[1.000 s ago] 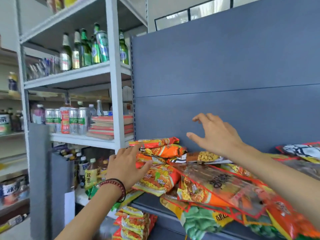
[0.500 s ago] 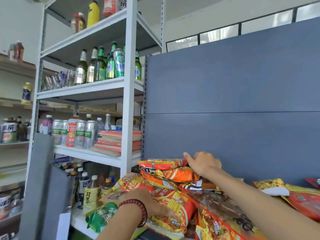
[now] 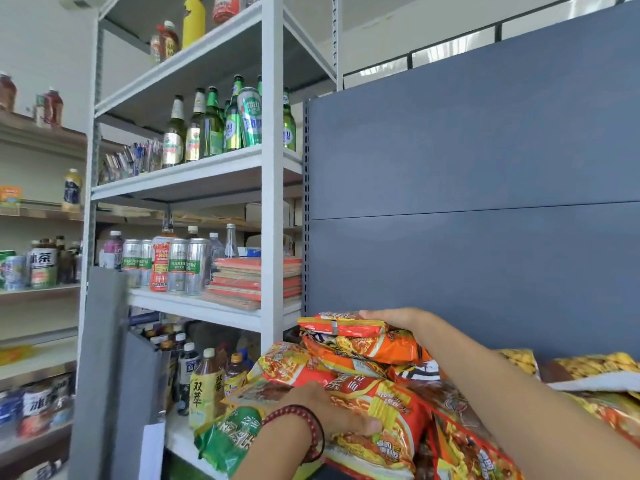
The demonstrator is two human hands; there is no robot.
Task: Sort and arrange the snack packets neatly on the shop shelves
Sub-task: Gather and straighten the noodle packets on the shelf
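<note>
Both hands are in the snack pile now. The left hand (image 3: 325,410) (bead bracelet (image 3: 313,424) on the wrist) is clamped on a red packet (image 3: 394,407) at the front of the heap, thumb pressed flat across its face, fingers tucked out of sight. The right hand (image 3: 394,318) reaches further back and lies over the right end of the top packet (image 3: 341,327), an orange one crowning a small stack hard against the grey panel (image 3: 467,202). Its fingers are hidden behind the stack, so I cannot tell whether it grasps or merely rests. More packets sprawl to the right under the forearm. A green packet (image 3: 228,441) sticks out just left of the bracelet. On the white rack (image 3: 273,202) beside the panel stand beer bottles (image 3: 211,126) and, a shelf lower, cans (image 3: 187,265).
</note>
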